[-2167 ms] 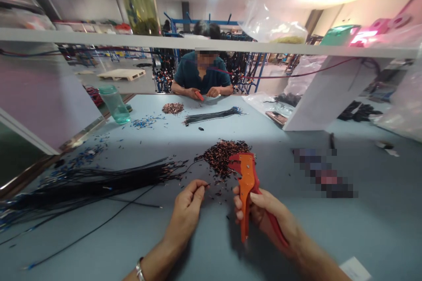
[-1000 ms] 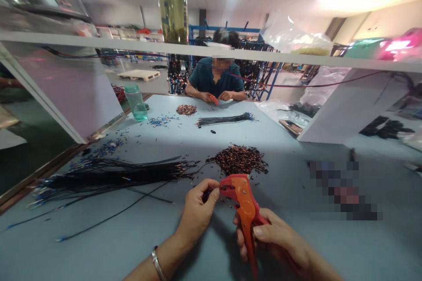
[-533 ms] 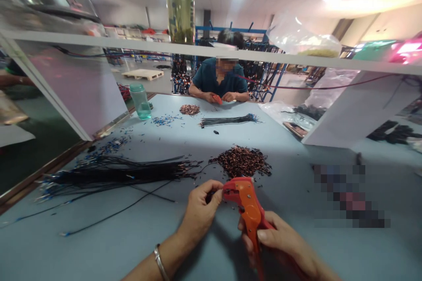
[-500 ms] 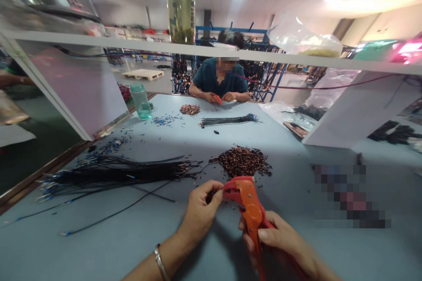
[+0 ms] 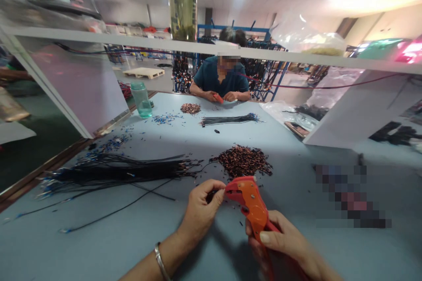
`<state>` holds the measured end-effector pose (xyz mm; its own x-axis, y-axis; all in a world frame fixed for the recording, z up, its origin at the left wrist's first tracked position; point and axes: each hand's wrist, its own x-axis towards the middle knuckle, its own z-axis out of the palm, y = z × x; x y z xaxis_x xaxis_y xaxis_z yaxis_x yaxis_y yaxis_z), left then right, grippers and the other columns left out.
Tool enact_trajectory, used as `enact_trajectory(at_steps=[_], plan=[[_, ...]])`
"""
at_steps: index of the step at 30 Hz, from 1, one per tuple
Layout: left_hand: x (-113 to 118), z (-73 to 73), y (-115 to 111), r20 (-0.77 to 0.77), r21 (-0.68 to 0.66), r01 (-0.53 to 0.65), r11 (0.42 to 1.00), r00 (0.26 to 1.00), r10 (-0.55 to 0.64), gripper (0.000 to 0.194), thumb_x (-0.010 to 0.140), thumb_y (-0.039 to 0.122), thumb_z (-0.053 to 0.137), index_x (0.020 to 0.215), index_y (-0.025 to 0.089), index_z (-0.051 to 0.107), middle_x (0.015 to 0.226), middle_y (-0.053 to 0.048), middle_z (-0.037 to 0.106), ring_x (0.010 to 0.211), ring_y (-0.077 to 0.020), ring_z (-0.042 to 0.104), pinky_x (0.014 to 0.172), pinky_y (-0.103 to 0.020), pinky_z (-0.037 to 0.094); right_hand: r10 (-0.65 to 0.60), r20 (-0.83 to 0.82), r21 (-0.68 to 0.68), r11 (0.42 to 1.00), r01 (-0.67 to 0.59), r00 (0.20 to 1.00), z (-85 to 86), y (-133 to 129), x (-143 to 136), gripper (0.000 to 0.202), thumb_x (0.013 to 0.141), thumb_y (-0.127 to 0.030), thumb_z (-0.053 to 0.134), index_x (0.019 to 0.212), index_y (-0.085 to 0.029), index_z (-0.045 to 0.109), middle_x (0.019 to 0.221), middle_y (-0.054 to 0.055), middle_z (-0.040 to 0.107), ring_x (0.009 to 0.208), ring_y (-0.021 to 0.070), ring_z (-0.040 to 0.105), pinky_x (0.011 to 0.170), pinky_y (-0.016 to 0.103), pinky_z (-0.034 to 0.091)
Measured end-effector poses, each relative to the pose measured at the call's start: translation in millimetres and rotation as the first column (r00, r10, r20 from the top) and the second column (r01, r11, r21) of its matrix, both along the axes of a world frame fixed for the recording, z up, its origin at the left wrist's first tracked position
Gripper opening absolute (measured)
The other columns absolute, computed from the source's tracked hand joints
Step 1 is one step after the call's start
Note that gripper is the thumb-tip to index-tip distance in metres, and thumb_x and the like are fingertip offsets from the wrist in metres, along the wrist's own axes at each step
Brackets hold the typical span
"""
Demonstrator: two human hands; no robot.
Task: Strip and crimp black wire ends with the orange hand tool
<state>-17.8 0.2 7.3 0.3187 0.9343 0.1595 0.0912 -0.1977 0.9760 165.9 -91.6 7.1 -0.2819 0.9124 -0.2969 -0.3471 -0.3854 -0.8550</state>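
Observation:
My right hand [image 5: 280,237] is wrapped round the handles of a red and orange hand tool [image 5: 253,204]. Its jaws point left and meet the fingertips of my left hand [image 5: 202,204]. Thumb and fingers of that hand are pinched round a thin dark wire, mostly hidden by them. Just beyond the tool lies a pile of small copper and black pieces [image 5: 244,161]. A bundle of black wires [image 5: 132,171] with blue ends lies left of the pile, and a few loose wires stick out of it towards me.
Across the table [image 5: 184,140] a person [image 5: 219,79] holds a red tool. A green bottle [image 5: 141,100], a smaller copper pile [image 5: 190,108] and a second wire bundle [image 5: 231,119] are near the far side. A shelf [image 5: 145,45] spans above. At right is a blurred-out object [image 5: 352,199].
My right hand has shifted slightly right, and its grip on the handles looks wider. The tool has moved a little right. My left hand is almost unmoved.

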Motion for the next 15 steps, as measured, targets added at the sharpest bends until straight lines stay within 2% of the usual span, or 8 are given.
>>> enact_trajectory(at_steps=[9, 15], plan=[[0, -0.4, 1, -0.008, -0.045, -0.03, 0.999, 1.0, 0.029, 0.024, 0.079, 0.035, 0.059, 0.074, 0.014, 0.068, 0.065, -0.001, 0.063, 0.062, -0.0135, 0.053, 0.059, -0.021, 0.041, 0.009, 0.084, 0.031, 0.999, -0.011, 0.996, -6.2, 1, -4, 0.043, 0.068, -0.049, 0.074, 0.083, -0.015, 0.054, 0.056, -0.003, 0.054, 0.044, 0.0093, 0.048, 0.044, 0.021, 0.042], [0, 3.9, 3, -0.002, -0.052, -0.04, 0.998, 0.999, 0.04, 0.022, 0.075, 0.035, 0.059, 0.074, 0.016, 0.07, 0.067, -0.003, 0.068, 0.064, -0.0161, 0.059, 0.061, -0.023, 0.046, -0.002, 0.181, 0.175, 0.984, -0.03, 0.983, 2.4, 6, -11, 0.045, 0.067, -0.055, 0.07, 0.06, -0.014, 0.052, 0.044, -0.003, 0.048, 0.037, 0.0064, 0.042, 0.036, 0.017, 0.034]])
